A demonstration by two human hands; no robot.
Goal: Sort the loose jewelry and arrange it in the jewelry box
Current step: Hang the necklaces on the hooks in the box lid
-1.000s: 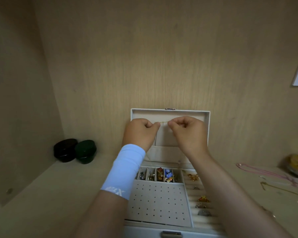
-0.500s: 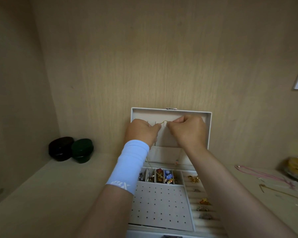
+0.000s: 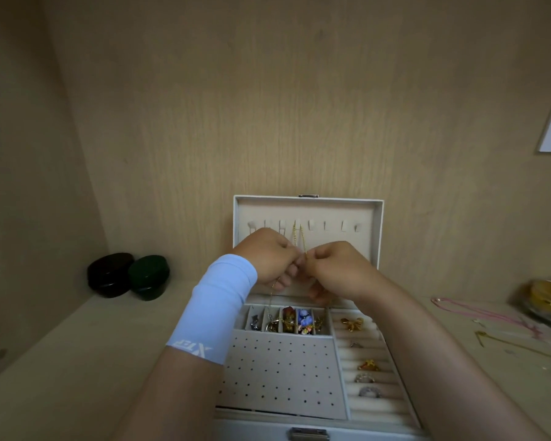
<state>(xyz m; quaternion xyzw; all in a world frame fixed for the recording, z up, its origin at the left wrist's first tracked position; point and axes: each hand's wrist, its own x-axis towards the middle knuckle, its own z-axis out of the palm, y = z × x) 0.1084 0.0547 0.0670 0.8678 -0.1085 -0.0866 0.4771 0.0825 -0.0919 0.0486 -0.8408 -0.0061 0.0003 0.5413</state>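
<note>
Both hands are now sitting lower than 0.5 s ago, uncovering the hook row in the jewelry box lid. At centre frame the gold chain is hanging from one hook and running down between the left hand and right hand, both pinching it with curled fingers.

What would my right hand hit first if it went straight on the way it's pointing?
Probably the left hand, fingers almost touching the right hand at the gold chain; depth unclear.
</note>
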